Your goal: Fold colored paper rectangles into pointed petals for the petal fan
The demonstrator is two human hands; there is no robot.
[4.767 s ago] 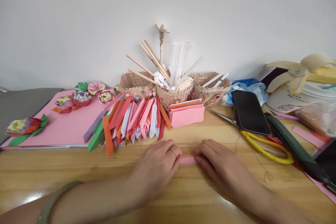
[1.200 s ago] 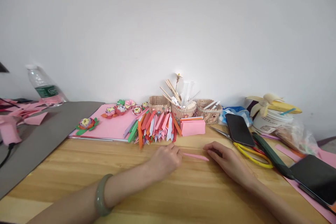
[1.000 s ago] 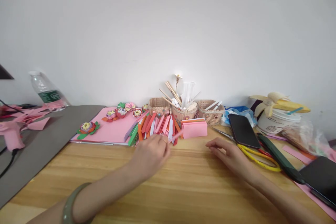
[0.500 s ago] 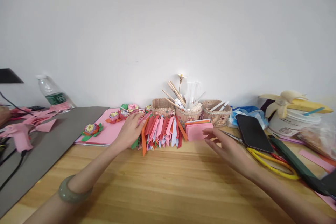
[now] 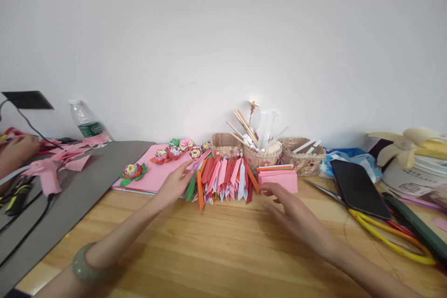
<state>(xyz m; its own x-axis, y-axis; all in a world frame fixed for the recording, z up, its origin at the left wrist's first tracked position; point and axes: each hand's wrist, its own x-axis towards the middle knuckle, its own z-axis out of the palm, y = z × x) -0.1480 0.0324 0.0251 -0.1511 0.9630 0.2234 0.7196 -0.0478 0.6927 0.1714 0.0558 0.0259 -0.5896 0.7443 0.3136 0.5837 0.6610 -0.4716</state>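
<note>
My left hand (image 5: pixel 176 181) is at the left end of a row of folded paper pieces (image 5: pixel 223 179), in red, pink, orange, white and green. Its fingertips are closed on a folded pink paper piece (image 5: pixel 202 158) lying against that end. My right hand (image 5: pixel 288 207) hovers over the table at the row's right end, fingers loosely curved and apart, with nothing visible in them. Just behind its fingertips stands a stack of pink paper rectangles (image 5: pixel 278 180) with orange sheets at the back. Several folded paper flowers (image 5: pixel 132 172) lie on a pink sheet (image 5: pixel 150 174) to the left.
Three woven baskets (image 5: pixel 226 144) stand against the wall, holding sticks and white rolls. To the right lie yellow-handled scissors (image 5: pixel 394 240), a phone (image 5: pixel 359 188) and a dark green tool (image 5: pixel 415 223). A pink glue gun (image 5: pixel 47 174), a bottle (image 5: pixel 87 121) and another person's hand (image 5: pixel 21 149) are at left.
The view has swung left, so things appear farther right. My left hand has brought the pink piece down to the row's end. My right hand has drawn away from the pink stack.
</note>
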